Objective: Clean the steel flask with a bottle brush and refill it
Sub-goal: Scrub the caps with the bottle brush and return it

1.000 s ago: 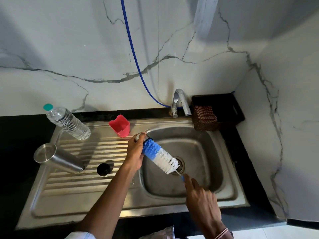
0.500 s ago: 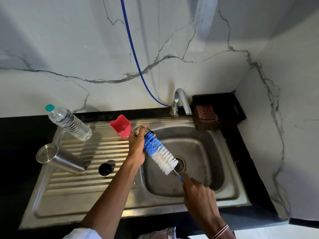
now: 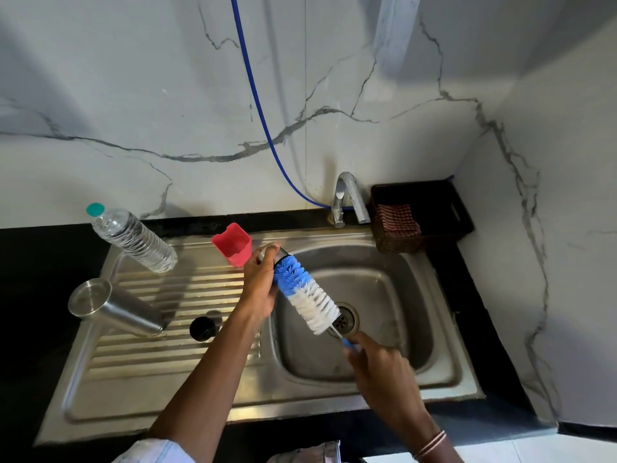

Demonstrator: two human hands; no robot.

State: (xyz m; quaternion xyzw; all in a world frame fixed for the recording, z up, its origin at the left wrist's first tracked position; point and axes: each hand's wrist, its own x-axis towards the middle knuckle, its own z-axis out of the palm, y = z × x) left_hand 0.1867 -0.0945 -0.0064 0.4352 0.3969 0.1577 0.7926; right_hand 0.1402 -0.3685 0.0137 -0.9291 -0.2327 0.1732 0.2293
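Observation:
Over the sink basin my left hand grips a small steel lid-like piece with a black rim. The blue tip of the blue-and-white bottle brush presses into its opening. My right hand holds the brush by its blue handle, low over the drain. The steel flask lies on its side on the ribbed drainboard at the left, apart from both hands. A small black cap sits on the drainboard beside it.
A clear water bottle with a teal cap lies at the back left of the drainboard. A red cup stands next to my left hand. The tap and a dark basket holding a checked cloth are behind the basin.
The brush has tilted up and its blue tip has gone from below my left thumb into the steel piece. My right hand followed, rising a little toward the drain.

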